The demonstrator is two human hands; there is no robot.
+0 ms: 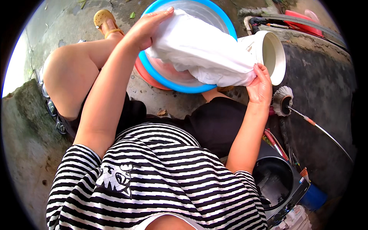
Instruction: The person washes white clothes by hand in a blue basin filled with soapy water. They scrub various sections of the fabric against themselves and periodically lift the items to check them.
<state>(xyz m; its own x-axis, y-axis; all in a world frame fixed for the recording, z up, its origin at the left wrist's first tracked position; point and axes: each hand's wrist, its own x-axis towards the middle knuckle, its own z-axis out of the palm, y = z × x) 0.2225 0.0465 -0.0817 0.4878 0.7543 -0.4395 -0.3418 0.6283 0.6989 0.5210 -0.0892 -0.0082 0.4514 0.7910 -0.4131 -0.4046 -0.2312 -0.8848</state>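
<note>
A white cloth (203, 46) is stretched between my two hands above a basin with a blue rim (180, 88). At the cloth's far left end, my left hand (147, 28) holds it, with the thumb side showing and some fingers hidden by the fabric. Lower and to the right, the fingers of my right hand (261, 85) pinch the other end. The middle of the cloth hangs in folds over the basin. Whether it is a garment I cannot tell. Part of a red basin (149, 78) shows beneath the blue-rimmed one.
A white bucket (281, 57) lies on its side right of the basin. Against the dark wall leans a round brush (283, 101) with a long handle. A black tub (274, 180) and a blue container (314, 197) stand at lower right. My sandalled foot (105, 23) is far left.
</note>
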